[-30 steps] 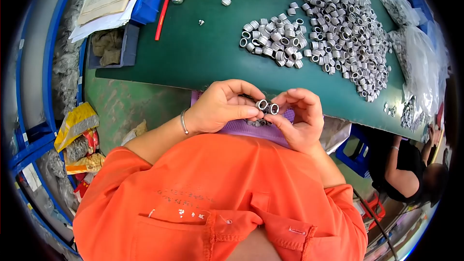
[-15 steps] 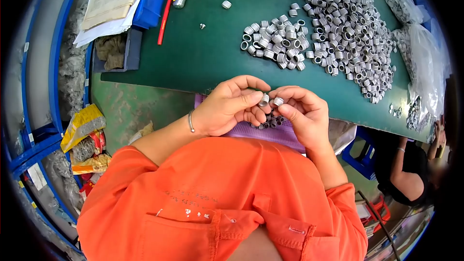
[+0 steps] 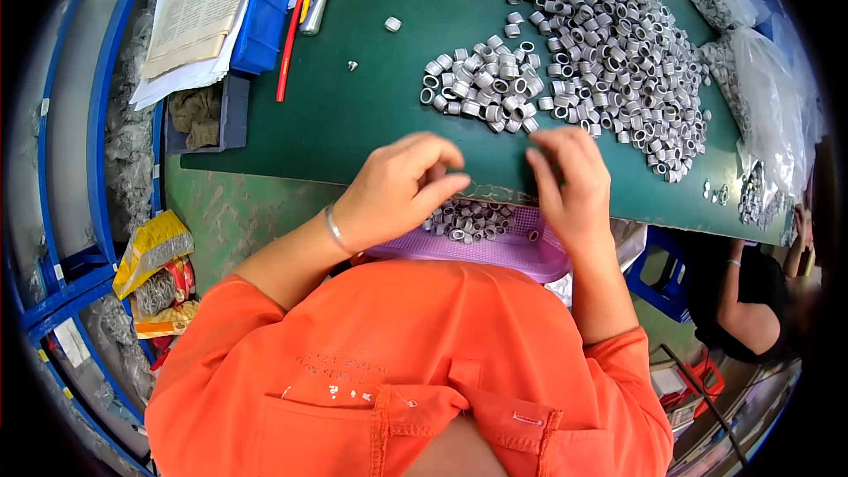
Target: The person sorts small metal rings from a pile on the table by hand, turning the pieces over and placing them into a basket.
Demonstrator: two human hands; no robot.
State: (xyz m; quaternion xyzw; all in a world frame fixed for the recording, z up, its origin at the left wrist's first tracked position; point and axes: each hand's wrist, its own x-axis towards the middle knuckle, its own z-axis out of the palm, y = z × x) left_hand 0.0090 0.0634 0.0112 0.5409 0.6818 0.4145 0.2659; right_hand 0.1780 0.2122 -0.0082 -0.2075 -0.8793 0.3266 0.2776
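Note:
My left hand [image 3: 408,181] is above the table's front edge with fingers curled and thumb apart from them; nothing shows in it. My right hand [image 3: 570,178] reaches over the edge beside the small pile of metal rings [image 3: 486,84], thumb and fingers apart and slightly blurred, with no ring visible between them. Behind lies a large heap of the same rings [image 3: 618,44]. Below my hands, a purple basket [image 3: 521,263] in my lap holds more rings [image 3: 468,219].
Pens [image 3: 287,57], a blue tray [image 3: 269,22] and papers [image 3: 194,13] lie at the back left. Plastic bags [image 3: 768,93] of parts stand at the right. Blue shelves [image 3: 106,124] are at far left. A co-worker's arm [image 3: 731,287] shows at right.
Both hands have moved apart, and the two rings they held are gone from them. My right hand is now nearer the small pile. The basket is more exposed, and the view has shifted slightly.

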